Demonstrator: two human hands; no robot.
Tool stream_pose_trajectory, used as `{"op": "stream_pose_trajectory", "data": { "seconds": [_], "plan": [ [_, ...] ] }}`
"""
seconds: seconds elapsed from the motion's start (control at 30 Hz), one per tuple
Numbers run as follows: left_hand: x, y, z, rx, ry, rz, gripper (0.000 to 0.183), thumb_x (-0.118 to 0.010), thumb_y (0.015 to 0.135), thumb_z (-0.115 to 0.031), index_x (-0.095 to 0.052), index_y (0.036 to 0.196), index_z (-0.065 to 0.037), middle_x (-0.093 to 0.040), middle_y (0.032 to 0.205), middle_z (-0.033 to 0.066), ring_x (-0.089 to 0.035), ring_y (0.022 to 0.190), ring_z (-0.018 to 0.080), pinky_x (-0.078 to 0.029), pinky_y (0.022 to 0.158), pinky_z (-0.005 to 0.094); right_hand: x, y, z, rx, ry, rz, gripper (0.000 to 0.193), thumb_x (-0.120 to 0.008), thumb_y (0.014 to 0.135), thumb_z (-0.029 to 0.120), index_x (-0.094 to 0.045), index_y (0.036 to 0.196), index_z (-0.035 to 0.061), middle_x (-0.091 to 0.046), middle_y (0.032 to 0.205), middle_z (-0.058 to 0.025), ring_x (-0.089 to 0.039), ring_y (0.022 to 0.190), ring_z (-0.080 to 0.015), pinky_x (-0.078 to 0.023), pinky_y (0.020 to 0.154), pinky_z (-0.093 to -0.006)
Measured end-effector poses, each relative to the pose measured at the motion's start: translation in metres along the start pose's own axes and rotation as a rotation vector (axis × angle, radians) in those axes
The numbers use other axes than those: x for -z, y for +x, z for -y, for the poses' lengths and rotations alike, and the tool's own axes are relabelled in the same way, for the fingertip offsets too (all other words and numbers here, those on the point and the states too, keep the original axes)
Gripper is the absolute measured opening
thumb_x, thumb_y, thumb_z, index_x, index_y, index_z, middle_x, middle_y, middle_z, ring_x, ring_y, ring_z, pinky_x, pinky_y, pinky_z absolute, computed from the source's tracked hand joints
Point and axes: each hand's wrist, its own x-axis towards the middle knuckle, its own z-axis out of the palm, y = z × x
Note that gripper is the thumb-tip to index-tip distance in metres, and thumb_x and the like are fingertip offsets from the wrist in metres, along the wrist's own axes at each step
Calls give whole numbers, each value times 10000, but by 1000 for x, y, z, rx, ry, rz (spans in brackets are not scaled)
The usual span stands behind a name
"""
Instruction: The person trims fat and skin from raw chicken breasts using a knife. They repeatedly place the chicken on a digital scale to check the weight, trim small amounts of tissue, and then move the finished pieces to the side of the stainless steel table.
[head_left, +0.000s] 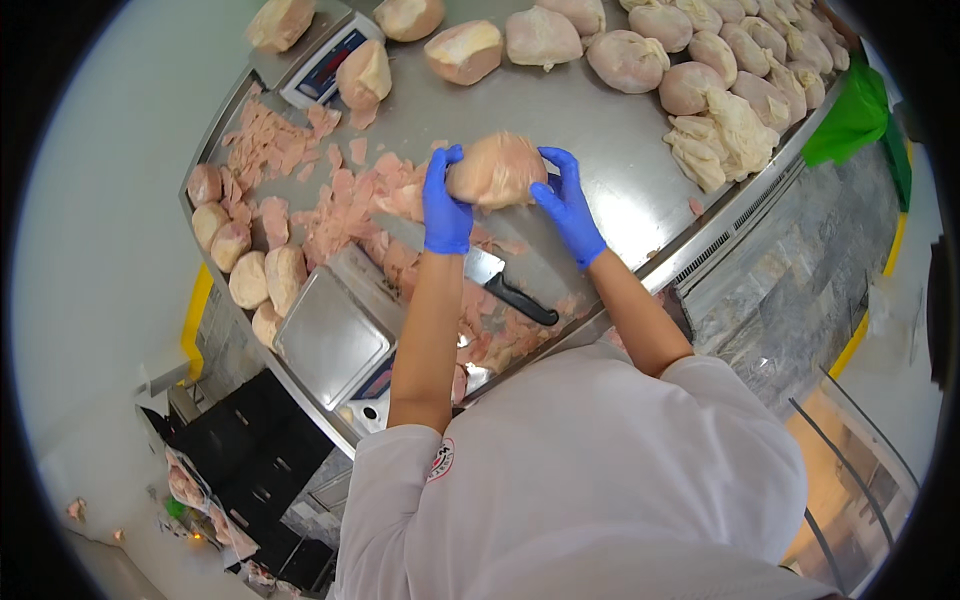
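Above the steel table I hold a large, rounded, pale pink piece of meat [497,170] between both hands. My left hand [446,205], in a blue glove, grips its left side. Blue-gloved too, my right hand [570,208] is curled against its right side. A knife [515,293] with a wide blade and black handle lies on the table just below, between my forearms. Thin pink meat slices [345,210] are spread in a loose heap to the left of the meat. The undersides of my fingers are hidden.
A scale [335,335] with a steel plate stands near left, another scale [330,60] far left. Rounded meat pieces [248,280] line the left edge. Several more [628,62] crowd the far right beside crumpled pale wrapping [725,145]. A green bag [848,120] hangs past the table's right edge.
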Motion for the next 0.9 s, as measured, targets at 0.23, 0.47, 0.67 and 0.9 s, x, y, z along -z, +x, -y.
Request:
{"op": "stream_pose_trajectory", "data": {
  "seconds": [0.23,0.47,0.67,0.9],
  "plan": [
    [-2,-177,-107,-591,212,-277,243,-479,1044,-165,-608,1155,7,-639,1182,117,-614,1153,234,-478,1025,391,-110,-68,27,44,124,292,970,-786,870,291,-175,1582,45,-324,1556,-145,-326,1436,-240,-286,1187,-388],
    [102,-284,-141,-709,553,-694,306,-499,1049,-212,-654,1153,31,-662,1167,119,-609,1098,204,-469,1005,355,-219,-86,1,387,-338,742,997,-795,821,243,-186,1590,67,-362,1562,-191,-338,1467,-278,-303,1195,-392],
    [130,-311,-136,-817,681,-890,377,-501,1048,-233,-606,1282,44,-637,1270,143,-583,1166,221,-428,1056,352,-240,-74,-3,507,-661,832,909,-724,800,135,-254,1577,102,-388,1529,-249,-370,1423,-383,-281,1201,-439],
    [145,-350,-131,-783,560,-909,465,-530,1041,-233,-460,1447,-17,-497,1448,114,-464,1332,231,-354,1121,377,-117,-95,-37,156,-1370,326,922,-767,798,226,-269,1568,121,-487,1277,-278,-501,1197,-471,-446,1026,-530]
  ]
}}
